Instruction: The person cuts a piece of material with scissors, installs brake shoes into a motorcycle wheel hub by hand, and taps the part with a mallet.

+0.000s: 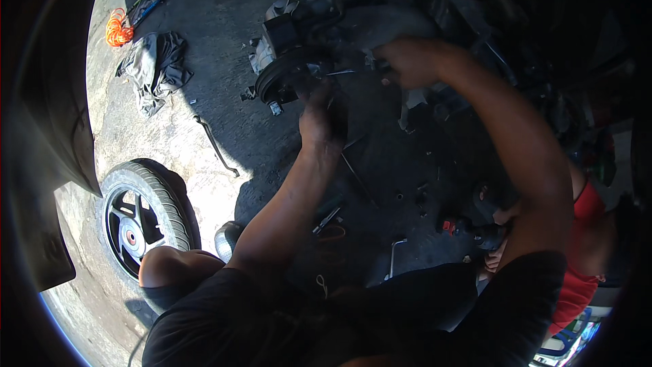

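Left hand [322, 119] at the edge of the round, black-rimmed metal part [267, 83] ahead, right hand [411, 63] curled near a slim silver rod [346, 73], grips too shadowed to tell, work seems midway: a black-spoked, rubber-tyred wheel [132, 236] already lies apart, the part seemingly unfinished.

From here, I have my left arm [282, 197] stretched forward, left hand [322, 117] partly lost in shadow; my right arm [509, 112] bends, bringing the right hand [413, 63] inward, curled.
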`<state>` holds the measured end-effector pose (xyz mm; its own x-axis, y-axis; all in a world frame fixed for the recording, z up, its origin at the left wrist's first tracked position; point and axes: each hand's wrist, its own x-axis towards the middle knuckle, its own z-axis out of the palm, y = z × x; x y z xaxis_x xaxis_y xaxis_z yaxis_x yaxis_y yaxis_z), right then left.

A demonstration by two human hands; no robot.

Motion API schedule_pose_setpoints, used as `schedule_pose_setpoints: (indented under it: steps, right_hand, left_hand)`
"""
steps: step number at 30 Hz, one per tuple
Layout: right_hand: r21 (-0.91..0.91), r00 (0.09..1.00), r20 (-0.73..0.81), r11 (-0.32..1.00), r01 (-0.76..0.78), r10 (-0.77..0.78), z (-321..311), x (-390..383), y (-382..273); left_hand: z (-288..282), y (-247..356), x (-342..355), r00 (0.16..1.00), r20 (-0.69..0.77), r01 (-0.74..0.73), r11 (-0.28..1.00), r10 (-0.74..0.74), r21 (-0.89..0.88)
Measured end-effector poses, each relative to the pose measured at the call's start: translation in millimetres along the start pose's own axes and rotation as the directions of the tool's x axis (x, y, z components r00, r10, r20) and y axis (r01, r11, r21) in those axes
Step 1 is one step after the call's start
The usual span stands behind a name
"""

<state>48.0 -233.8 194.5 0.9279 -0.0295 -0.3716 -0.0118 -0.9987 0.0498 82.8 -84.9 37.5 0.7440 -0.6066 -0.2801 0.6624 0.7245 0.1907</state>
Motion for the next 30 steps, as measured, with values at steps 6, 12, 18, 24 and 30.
schedule_pose_setpoints:
  steps: [6,12,18,24,30]
  right_hand:
    - [-0.039,0.997,0.074,0.999,-0.027,0.030,-10.2,4.1,-10.4]
    - [0.097,0.992,0.126,0.994,-0.043,0.031,-16.6,7.6,-3.7]
    - [0.079,0.994,0.111,0.997,-0.015,0.006,-4.8,10.4,-5.0]
    - [0.090,0.996,0.071,0.994,-0.066,0.060,11.2,2.1,-0.4]
    - [0.428,0.941,0.124,0.838,-0.338,0.316,47.8,-29.8,18.3]
  left_hand:
    - [-17.3,-3.2,12.5,0.998,0.055,0.023,1.000,-0.023,-0.013]
    - [-15.1,-6.7,10.5,1.000,0.027,0.008,1.000,-0.007,-0.012]
    - [-15.1,-1.1,12.5,0.999,0.018,0.040,0.999,-0.040,-0.015]
    - [-16.0,-1.7,11.8,0.999,0.008,0.050,0.998,-0.050,-0.029]
    - [-13.3,0.4,10.0,0.996,0.058,0.072,0.997,-0.072,0.003]
